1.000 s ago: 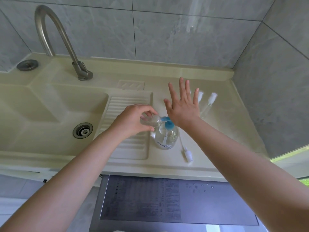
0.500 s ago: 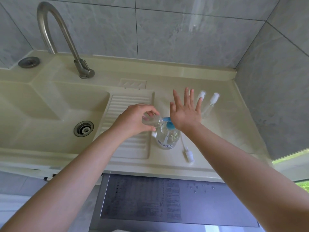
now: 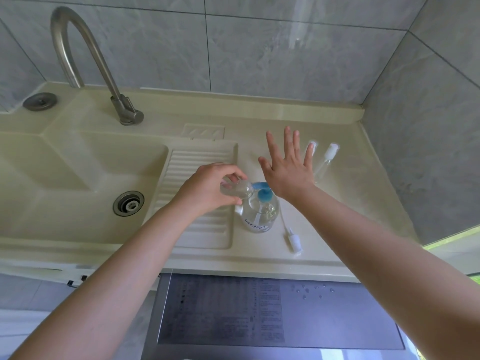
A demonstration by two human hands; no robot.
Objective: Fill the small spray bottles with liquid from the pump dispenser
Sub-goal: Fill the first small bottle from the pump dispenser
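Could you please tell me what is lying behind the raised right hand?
Two capped spray bottles lie on the counter behind the right hand; its fingers partly cover one.

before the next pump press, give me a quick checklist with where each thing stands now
1. Bottle gripped by left hand: ok.
2. Bottle mouth at blue nozzle: looks ok, the exact seat cannot be told.
3. Right hand on pump head: not ok, it hovers above with fingers spread.
4. Dispenser upright on counter: ok.
5. Spray cap off and lying beside the dispenser: ok.
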